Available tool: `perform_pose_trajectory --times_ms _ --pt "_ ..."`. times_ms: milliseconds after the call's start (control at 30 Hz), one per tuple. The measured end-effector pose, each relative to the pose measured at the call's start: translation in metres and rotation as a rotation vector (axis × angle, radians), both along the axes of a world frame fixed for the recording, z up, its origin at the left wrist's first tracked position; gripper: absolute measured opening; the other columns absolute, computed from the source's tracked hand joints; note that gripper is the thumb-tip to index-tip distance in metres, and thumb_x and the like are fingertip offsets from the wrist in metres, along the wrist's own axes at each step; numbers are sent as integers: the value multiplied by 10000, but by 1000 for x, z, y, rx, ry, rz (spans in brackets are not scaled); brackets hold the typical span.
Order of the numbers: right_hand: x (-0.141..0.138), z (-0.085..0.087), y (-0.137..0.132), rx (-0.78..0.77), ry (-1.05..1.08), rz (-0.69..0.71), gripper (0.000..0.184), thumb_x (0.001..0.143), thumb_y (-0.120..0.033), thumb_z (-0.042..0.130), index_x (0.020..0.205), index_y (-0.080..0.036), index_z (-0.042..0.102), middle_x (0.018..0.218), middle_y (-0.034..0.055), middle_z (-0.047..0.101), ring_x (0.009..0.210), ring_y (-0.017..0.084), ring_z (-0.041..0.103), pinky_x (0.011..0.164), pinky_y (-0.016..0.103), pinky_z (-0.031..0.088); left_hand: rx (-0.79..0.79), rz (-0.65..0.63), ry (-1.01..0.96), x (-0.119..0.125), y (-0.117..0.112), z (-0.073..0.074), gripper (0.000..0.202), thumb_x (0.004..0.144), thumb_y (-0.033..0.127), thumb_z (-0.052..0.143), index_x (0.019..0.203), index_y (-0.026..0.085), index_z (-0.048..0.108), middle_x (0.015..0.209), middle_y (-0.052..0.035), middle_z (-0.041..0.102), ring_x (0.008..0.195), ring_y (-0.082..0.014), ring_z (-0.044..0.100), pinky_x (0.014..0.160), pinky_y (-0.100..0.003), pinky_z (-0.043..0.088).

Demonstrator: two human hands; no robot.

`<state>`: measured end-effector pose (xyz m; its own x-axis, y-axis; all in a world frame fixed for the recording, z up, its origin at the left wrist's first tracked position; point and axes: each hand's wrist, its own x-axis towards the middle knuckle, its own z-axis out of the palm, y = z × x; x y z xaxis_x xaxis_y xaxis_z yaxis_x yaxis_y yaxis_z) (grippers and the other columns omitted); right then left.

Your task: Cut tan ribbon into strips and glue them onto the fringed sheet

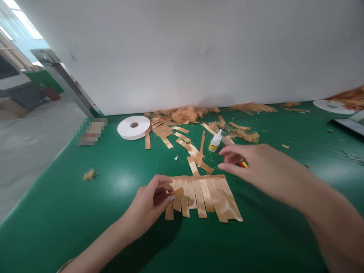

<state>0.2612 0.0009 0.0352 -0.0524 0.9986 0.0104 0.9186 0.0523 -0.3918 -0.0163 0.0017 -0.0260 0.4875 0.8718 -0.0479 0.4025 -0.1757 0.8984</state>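
Note:
My left hand [148,204] pinches a short tan strip [179,192] between thumb and fingers, over the left end of a fringed row of strips [207,193]. Those flat, shiny tan strips lie side by side, joined along a band at their far edge. Thumb and fingers apart, my right hand [253,163] hovers right of the row with nothing visible in its grasp. Close to its fingertips stands a small white glue bottle [215,142] with a yellow label. A red and yellow tool [243,163] lies partly hidden behind that hand; I cannot make out its kind.
Loose tan strips [165,131] are scattered beyond the row, beside a white roll [134,127]. Piles of tan fibre [184,113] line the white wall. A dark-edged device [351,127] and white disc [321,105] lie far right. The green table's edge [42,178] runs along the left.

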Motion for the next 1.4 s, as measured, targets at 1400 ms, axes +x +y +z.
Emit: perform_pose_trajectory --times_ms 1400 --pt "-90 -46 70 -341 409 519 259 791 -438 539 772 -205 649 832 36 639 713 148 541 591 265 365 -332 328 -251 -4 5 -12 308 713 210 638 887 213 385 842 31 532 625 -87 569 526 -213 463"
